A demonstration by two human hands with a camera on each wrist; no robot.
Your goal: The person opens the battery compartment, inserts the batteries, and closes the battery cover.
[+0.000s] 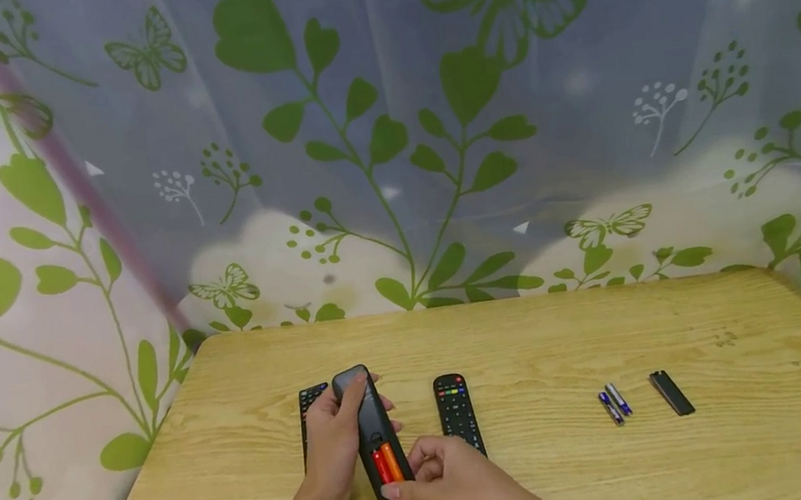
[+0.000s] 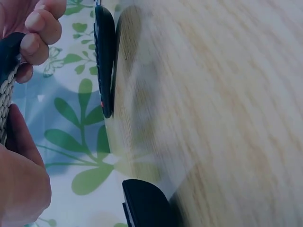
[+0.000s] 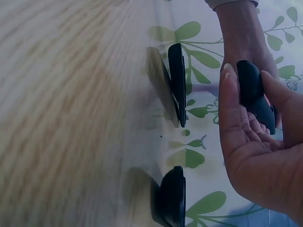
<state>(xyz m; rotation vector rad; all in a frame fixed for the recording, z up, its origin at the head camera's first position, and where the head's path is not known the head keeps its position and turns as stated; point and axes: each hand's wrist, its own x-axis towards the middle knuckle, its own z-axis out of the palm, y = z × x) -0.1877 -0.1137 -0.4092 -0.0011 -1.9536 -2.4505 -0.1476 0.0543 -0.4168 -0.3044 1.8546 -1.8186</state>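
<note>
Back side up, a black remote control (image 1: 370, 414) is held over the wooden table, its battery compartment uncovered. Two orange-red batteries (image 1: 387, 462) lie side by side in that compartment. My left hand (image 1: 330, 446) grips the remote's upper half, thumb along the back and fingers round the far side. At the lower end, my right hand (image 1: 467, 484) pinches the remote, its thumb by the batteries' bottom ends and its fingers curled at the side and underneath. In the right wrist view the held remote (image 3: 251, 87) shows end-on between thumb and fingers.
A second remote (image 1: 458, 410) lies buttons up right of the held one; a third remote (image 1: 311, 396) is partly hidden behind my left hand. Farther right on the table (image 1: 532, 342) are two silver-and-blue batteries (image 1: 615, 405) and a black battery cover (image 1: 671, 393). Patterned cloth (image 1: 389, 159) hangs behind.
</note>
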